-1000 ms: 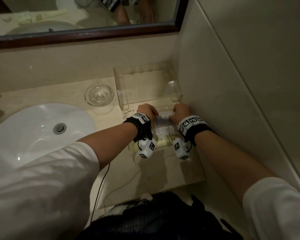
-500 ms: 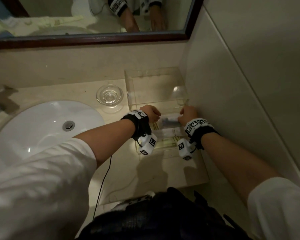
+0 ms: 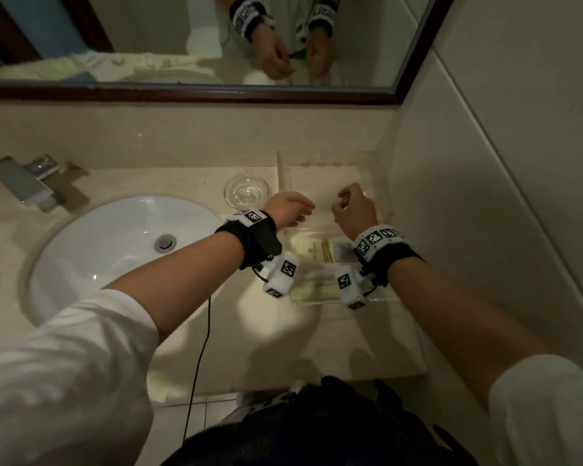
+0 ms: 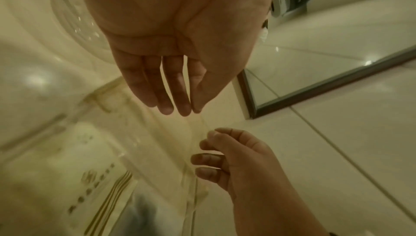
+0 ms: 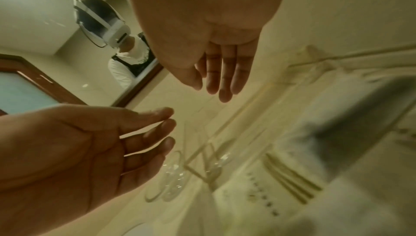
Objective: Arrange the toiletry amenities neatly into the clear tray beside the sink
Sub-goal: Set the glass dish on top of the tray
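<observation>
While both hands hover empty | left hand (image 3: 285, 210) relaxed, right hand (image 3: 354, 210) loosely curled | packets (image 3: 317, 255) lie in tray (image 3: 381, 183) | judgement: square edges gently.

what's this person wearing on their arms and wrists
White sleeves pushed up to the elbows, forearms bare. Each wrist carries a black strap with a white band of black-and-white square markers, plus a white camera block underneath bearing similar markers. A thin black cable hangs from the left wrist unit. No gloves or rings visible.
</observation>
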Motion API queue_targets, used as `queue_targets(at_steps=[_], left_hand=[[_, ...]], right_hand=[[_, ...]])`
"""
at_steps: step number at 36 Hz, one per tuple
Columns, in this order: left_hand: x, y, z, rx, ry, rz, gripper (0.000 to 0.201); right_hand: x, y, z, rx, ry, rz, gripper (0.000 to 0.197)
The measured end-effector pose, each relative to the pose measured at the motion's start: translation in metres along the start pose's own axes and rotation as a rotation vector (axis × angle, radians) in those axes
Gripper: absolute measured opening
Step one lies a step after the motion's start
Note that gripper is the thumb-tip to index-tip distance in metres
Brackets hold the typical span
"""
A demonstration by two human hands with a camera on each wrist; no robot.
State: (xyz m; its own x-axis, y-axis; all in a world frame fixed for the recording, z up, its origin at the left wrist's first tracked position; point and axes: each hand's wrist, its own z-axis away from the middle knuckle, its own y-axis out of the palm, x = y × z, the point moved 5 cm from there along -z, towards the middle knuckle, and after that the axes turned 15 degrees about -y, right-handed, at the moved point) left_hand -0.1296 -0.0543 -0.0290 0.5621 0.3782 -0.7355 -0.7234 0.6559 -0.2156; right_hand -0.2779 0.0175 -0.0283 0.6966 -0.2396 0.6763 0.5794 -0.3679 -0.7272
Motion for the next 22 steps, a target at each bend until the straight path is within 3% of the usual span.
queue_targets(at_steps=[3,6,8,12,16,19,22], left_hand=[[0.0,-0.03,0.0,-0.053,-0.021,0.107,0.018],[0.005,-0.06,-0.004,-0.125,-0.092,0.232,0.017],[0.012,-0.077,-0.007,-0.15,-0.188,0.32,0.008],[0.025,-0.103,-0.013,-0.181,-0.307,0.473,0.021],[0.037,-0.121,-0.017,-0.208,-0.366,0.533,0.006],[0.05,-0.128,-0.023,-0.15,-0.426,0.537,0.035],[0.057,-0.13,-0.03,-0.107,-0.446,0.511,0.043]], right_hand=[[0.023,0.017,-0.012,0.035,-0.012,-0.1,0.021],[0.04,0.038,-0.024,0.163,0.039,-0.114,0.017],[0.053,0.053,-0.03,0.27,0.106,-0.204,0.008],[0.073,0.08,-0.035,0.402,0.324,-0.471,0.017],[0.084,0.102,-0.035,0.49,0.44,-0.625,0.027],[0.09,0.115,-0.036,0.53,0.492,-0.667,0.044],[0.088,0.128,-0.038,0.564,0.549,-0.653,0.05]])
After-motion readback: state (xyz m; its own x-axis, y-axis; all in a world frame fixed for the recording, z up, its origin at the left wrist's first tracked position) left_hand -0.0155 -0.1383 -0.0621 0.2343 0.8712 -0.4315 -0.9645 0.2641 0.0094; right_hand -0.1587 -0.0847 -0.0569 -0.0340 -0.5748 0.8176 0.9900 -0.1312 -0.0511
